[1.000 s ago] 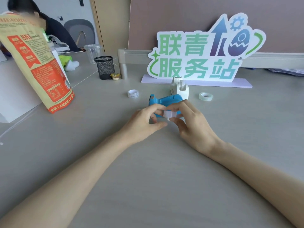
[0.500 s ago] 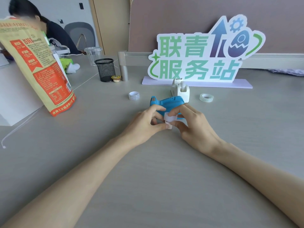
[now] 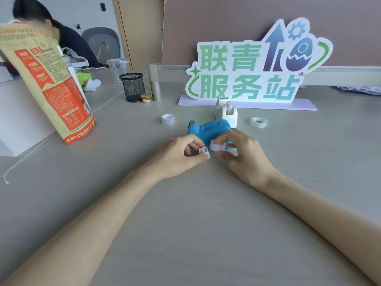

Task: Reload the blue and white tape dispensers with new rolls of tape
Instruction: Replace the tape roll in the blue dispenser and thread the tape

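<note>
The blue tape dispenser (image 3: 207, 129) lies on the grey desk just behind my hands. Behind it stands the white tape dispenser (image 3: 226, 113). My left hand (image 3: 177, 155) pinches a small white hub piece (image 3: 204, 152) between thumb and fingers. My right hand (image 3: 245, 155) pinches a white ring-shaped tape core (image 3: 216, 146) close beside the hub; the two pieces are slightly apart. A clear tape roll (image 3: 258, 122) lies flat to the right of the white dispenser. A white printed ring (image 3: 168, 119) stands left of the blue dispenser.
A standing sign (image 3: 247, 69) on a lilac base lines the back of the desk. A black mesh cup (image 3: 132, 87) and a small round item (image 3: 146, 98) sit back left. An orange and tan bag (image 3: 47, 83) leans at left. A person sits far left.
My hands held one white piece together in front of the blue dispenser. Now the hub is in my left hand and the ring in my right, drawn slightly apart.
</note>
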### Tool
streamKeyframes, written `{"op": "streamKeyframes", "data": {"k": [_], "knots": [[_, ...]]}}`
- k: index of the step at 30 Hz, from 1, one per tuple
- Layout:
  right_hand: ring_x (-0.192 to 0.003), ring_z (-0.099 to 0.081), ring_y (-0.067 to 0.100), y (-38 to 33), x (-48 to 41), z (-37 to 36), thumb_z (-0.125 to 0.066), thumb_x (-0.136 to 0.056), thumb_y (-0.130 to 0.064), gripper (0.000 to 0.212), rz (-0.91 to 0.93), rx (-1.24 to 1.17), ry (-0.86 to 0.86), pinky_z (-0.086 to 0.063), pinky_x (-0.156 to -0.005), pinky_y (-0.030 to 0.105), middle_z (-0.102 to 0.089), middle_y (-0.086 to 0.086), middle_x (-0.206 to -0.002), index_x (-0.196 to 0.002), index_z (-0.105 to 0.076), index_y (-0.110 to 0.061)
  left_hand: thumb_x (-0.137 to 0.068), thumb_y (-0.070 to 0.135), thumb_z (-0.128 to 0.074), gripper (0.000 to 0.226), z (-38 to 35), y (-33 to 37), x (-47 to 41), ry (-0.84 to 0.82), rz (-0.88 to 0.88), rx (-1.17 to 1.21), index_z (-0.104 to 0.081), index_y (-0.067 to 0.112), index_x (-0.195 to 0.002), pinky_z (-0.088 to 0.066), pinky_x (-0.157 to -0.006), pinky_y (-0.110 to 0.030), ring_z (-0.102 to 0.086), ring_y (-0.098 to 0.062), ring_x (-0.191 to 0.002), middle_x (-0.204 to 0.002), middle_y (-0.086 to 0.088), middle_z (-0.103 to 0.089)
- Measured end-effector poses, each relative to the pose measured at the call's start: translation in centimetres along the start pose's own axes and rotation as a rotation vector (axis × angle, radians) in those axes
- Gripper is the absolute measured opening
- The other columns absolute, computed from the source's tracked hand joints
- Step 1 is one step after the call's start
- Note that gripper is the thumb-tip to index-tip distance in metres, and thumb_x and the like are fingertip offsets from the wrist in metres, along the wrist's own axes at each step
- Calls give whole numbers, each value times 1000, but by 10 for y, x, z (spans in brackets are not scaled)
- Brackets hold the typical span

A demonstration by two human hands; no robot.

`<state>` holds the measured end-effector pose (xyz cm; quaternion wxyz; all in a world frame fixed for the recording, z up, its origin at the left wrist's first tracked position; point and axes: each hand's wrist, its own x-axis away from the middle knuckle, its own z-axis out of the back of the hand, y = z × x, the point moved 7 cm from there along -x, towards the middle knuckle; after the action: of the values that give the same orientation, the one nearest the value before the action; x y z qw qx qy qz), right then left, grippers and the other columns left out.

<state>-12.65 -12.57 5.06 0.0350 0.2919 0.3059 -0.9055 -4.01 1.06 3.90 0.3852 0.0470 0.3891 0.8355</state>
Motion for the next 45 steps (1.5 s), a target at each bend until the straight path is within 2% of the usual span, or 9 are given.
{"op": "streamKeyframes", "data": {"k": [4,9,13,19,23,31,36,40,45], "knots": [[-91,-64,24,-2,2,-4,-66,-78,7,23,17,58,-39,-54,-81,42,-64,5,-101,-93,-69,-10,-88,44,-54,19,12,-6,-1,62,65,99,-67,30,-91,-48,-77,-27,-62,-1,-80,-92,13,-71],[-87,-62,22,-12,5,-6,-64,-82,-10,14,92,176,-39,-55,-71,40,-58,-2,-103,-93,-68,-17,-93,27,-50,21,33,-23,-6,344,115,224,-65,23,-78,-49,-67,-34,-61,-10,-75,-75,9,-66],[-93,-61,22,-24,9,-11,-50,-93,-30,25,204,290,-57,-47,-71,26,-61,-2,-112,-110,-67,-20,-91,23,-49,17,48,-51,-21,543,256,312,-62,27,-80,-43,-64,-25,-58,-8,-82,-88,8,-67],[-103,-63,24,-22,8,-17,-55,-94,-25,29,230,281,-118,-52,-78,30,-63,3,-122,-119,-68,-18,-92,19,-48,36,50,-75,-65,443,371,-195,-54,20,-128,-39,-99,-36,-45,-31,-124,-133,-12,-50],[-107,-61,25,-21,8,-21,-53,-95,-26,29,234,262,-155,-53,-83,36,-63,3,-124,-118,-69,-19,-94,23,-46,42,42,-75,-73,322,414,-418,-48,27,-136,-33,-104,-38,-39,-35,-129,-138,-15,-46],[-96,-61,26,-25,8,-17,-58,-90,-16,17,259,253,-150,-52,-80,39,-70,-3,-104,-106,-66,-15,-83,43,-62,23,41,-73,-38,442,346,-26,-63,25,-98,-49,-94,-41,-60,-24,-110,-120,-2,-65],[-93,-59,23,-25,8,-15,-62,-89,-15,13,244,240,-133,-50,-79,39,-68,-4,-97,-101,-65,-17,-88,41,-59,23,41,-56,-2,652,216,385,-58,22,-101,-44,-82,-27,-59,-15,-97,-114,-5,-63],[-90,-64,19,-31,10,-4,-66,-87,-8,12,276,87,-43,-52,-79,33,-69,-2,-98,-98,-68,-12,-93,37,-56,16,36,-16,8,615,64,441,-60,22,-98,-51,-77,-36,-56,-9,-86,-97,6,-64],[-85,-69,15,-24,10,14,-73,-81,-1,12,146,-135,165,-57,-81,29,-68,0,-96,-91,-67,-6,-98,23,-52,11,28,18,15,545,-71,551,-59,18,-91,-55,-50,-28,-58,3,-76,-82,14,-64]]}}
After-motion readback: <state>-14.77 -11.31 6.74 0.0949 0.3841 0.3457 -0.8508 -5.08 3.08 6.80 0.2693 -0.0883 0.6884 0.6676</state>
